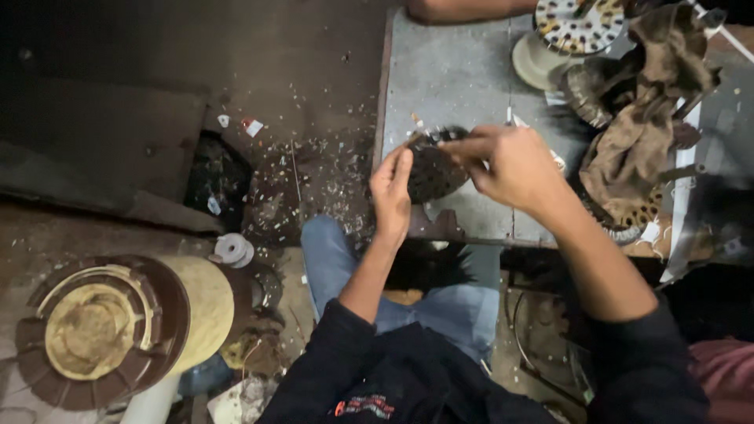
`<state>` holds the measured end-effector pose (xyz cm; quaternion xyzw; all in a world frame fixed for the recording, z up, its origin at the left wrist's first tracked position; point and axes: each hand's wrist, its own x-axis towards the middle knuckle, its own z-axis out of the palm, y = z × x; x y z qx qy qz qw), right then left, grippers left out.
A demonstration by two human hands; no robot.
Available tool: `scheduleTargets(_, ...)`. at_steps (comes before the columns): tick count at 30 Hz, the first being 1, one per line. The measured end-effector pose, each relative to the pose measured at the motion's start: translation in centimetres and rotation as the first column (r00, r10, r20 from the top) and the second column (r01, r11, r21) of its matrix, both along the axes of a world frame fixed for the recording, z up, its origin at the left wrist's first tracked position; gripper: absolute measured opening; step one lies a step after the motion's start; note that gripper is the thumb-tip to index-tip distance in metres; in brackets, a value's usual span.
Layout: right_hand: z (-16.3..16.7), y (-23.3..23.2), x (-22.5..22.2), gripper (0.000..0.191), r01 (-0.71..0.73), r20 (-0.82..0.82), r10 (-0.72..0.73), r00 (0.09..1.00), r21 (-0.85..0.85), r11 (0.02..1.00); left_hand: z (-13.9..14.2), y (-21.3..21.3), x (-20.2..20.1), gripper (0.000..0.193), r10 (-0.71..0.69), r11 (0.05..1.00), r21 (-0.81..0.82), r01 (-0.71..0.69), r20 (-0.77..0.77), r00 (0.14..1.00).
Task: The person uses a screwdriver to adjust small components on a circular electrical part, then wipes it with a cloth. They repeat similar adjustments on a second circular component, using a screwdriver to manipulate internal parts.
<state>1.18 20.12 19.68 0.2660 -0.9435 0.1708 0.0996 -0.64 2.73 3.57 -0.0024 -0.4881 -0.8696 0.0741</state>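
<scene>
Dark round disc (430,169) held between both hands at the near edge of the bench.

The disc is blackish-brown, flat and circular, with a toothed or slotted rim showing along its top edge and a speckled, perforated-looking face. It stands tilted, its face turned toward the camera, lifted just over the bench rather than lying flat. The left hand (391,192) cups its left edge, fingers upright against the rim. The right hand (509,165) covers its upper right part, thumb and forefinger pinching at the top rim. Its lower half shows between the two hands; the right side is hidden. Finer detail is too dark and blurred to tell.
</scene>
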Motion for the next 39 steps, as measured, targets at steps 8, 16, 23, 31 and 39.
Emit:
scheduleTargets(8,-6.4,-2.1,3.0,0.030,0.599,0.658,-0.068,0.750,-0.632,0.492,0.7,0.3,-0.1,0.035,-0.033,0.999,0.002,0.033,-0.018,0.999)
scheduleTargets(16,-1.6,-4.5,5.4,0.045,0.244,0.226,-0.175,0.958,-0.331,0.911,1.6,0.1,-0.2,0.037,-0.101,0.991,0.084,0.103,-0.034,0.994)
scheduleTargets(23,0.4,-7.0,5.2,0.053,0.438,0.131,-0.440,0.888,0.048,0.898,2.8,1.5,0.6,0.036,-0.102,0.987,0.124,0.101,0.006,0.995)
scheduleTargets(31,-2.2,-10.4,5.4,0.057,0.560,0.043,-0.559,0.828,-0.033,0.828,3.8,2.2,1.3,0.038,-0.112,0.993,0.037,0.112,0.000,0.994)
scheduleTargets(39,-0.8,-7.1,5.1,0.049,0.487,0.230,-0.450,0.863,-0.139,0.862,3.3,2.4,2.0,0.036,-0.046,0.995,0.092,0.046,-0.006,0.999)
